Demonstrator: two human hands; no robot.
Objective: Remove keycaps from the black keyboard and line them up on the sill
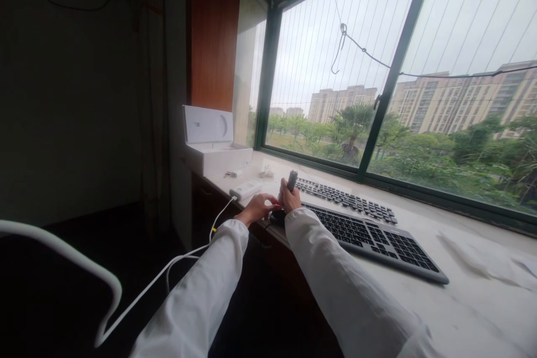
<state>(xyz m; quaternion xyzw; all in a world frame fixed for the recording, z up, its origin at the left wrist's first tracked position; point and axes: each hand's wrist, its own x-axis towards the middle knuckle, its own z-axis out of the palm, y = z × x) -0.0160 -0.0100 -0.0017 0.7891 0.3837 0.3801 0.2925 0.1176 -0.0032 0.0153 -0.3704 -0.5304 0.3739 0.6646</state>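
Head view: left hand (257, 209) and right hand (290, 199) at the left end of a gray keyboard (369, 238) on the worktop (465, 313).
The right hand's grip wraps a dark upright tool (292, 180); the left sits just beside it, its grip too small to tell spread from pinching. Black key rows (350, 199) lie behind the keyboard.
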